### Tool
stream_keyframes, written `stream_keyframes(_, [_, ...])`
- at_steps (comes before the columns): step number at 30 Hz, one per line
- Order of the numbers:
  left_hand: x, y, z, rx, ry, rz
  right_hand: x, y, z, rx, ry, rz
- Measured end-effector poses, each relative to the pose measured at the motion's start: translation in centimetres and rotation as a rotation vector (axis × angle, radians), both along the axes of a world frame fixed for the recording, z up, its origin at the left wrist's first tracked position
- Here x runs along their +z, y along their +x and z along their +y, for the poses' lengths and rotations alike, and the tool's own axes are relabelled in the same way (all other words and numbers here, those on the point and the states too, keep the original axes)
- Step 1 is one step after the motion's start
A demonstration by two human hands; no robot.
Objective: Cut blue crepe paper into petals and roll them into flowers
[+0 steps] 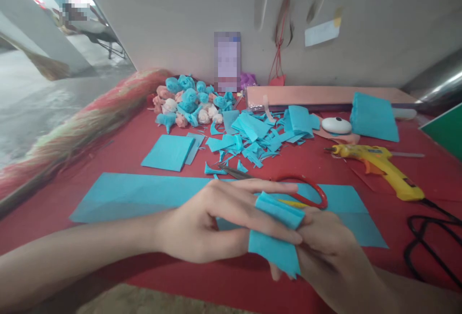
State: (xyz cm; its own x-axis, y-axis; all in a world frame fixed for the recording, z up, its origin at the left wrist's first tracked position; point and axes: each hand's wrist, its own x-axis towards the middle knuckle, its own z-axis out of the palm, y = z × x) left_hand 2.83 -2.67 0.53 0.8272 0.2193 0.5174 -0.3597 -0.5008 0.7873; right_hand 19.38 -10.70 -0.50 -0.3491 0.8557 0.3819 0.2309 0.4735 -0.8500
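Fingers [245, 214] of your left hand [197, 229] clasp near their tips the folded blue paper [276, 249], seemingly light, soft and easily torn, so pinch its layered edges gently, while your right hand [334, 237] curls against the paper's right side, its own grip too hidden to tell.

Folded blue paper [275, 248], tilted, ragged-edged

The held paper [275, 250] looks matt, the glue gun [384, 163] smooth plastic, the scissor blades [235, 172] dull metal.
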Motion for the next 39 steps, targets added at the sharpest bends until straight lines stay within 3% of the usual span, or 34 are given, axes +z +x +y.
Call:
stream_keyframes(4, [0.0,0.0,-0.1,-0.01,-0.041,-0.01,-0.1,-0.1,0.0,0.001,-0.094,0.019])
stream_keyframes(11, [-0.2,0.0,-0.2,-0.082,-0.299,0.052,-0.2,0.0,0.1,0.018,-0.152,-0.004])
stream_keyframes(16, [-0.6,-0.1,-0.4,-0.028,-0.37,0.08,0.2,-0.3,0.2,0.012,-0.192,-0.044])
stream_keyframes(23, [-0.8,0.0,-0.9,-0.022,-0.507,0.071,0.5,-0.3,0.2,-0.027,-0.105,-0.127])
stream_keyframes(29, [-0.8,-0.2,-0.9,0.032,-0.519,0.093,0.0,-0.1,0.1,-0.035,-0.094,-0.152])
stream_keyframes(33, [-0.9,-0.1,-0.9,-0.003,-0.536,0.103,-0.2,-0.2,0.2,-0.01,-0.141,-0.132])
stream_keyframes(36, [-0.7,-0.2,-0.6,0.104,-0.445,0.1,0.1,0.0,0.4,0.003,-0.192,-0.201])
stream_keyframes(39, [-0.3,-0.6,0.3,0.213,-0.406,0.071,0.7,0.7,1.1,-0.063,-0.102,-0.456])
